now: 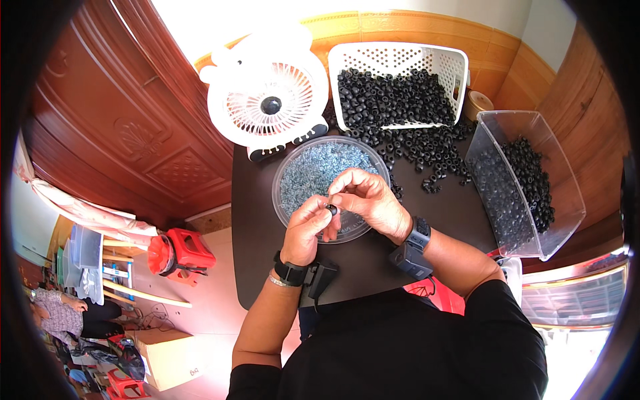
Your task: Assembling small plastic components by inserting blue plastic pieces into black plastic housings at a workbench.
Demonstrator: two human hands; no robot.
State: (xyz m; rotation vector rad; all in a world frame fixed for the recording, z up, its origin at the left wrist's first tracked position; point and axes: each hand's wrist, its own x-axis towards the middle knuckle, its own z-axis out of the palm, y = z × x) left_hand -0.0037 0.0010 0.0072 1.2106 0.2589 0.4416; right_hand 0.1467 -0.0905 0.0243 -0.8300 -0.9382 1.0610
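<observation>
Pinching a small black ring (331, 210) between thumb and forefinger, the left hand (308, 230) has its fingers narrowed tight on the piece, right over the near rim of the round clear bowl (288, 200). The right hand (370, 200) meets it from the other side, fingertips closed in on the same ring, which suggests two-handed fitting work held close for a good look. Inside the bowl lie small bluish-grey parts, handy just beneath the hands. Beyond the bowl, loose black rings (427, 157) spill from the white basket (400, 57), within easy reach. Right of the bowl, a tilted clear bin (533, 133) holds more rings. Behind the bowl stands a white fan (270, 100).
</observation>
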